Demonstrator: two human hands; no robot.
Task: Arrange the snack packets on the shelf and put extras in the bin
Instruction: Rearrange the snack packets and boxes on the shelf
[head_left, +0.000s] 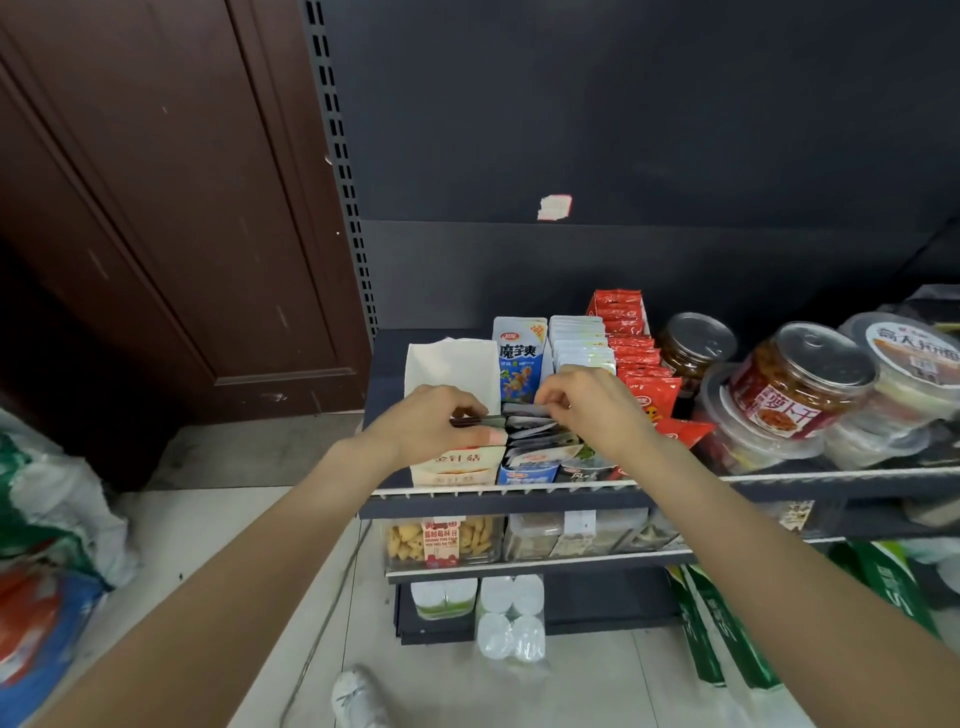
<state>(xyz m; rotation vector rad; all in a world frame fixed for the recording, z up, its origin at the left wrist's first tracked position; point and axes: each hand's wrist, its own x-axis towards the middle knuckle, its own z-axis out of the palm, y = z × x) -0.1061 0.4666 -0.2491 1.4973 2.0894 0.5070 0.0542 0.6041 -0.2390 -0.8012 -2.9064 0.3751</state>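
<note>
Both hands work the dark snack packets (530, 434) in the near middle row of the shelf (519, 491) — left hand (434, 426) pinches one packet, right hand (582, 402) pinches the neighbour. Best to square the edges upright — no bin in view.

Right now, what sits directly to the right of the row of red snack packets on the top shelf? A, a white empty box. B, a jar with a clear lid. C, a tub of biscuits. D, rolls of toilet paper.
B: a jar with a clear lid stands just right of the red snack packets on the top shelf; the paper rolls and biscuits are on lower shelves, and the white box is at the left end.
</note>
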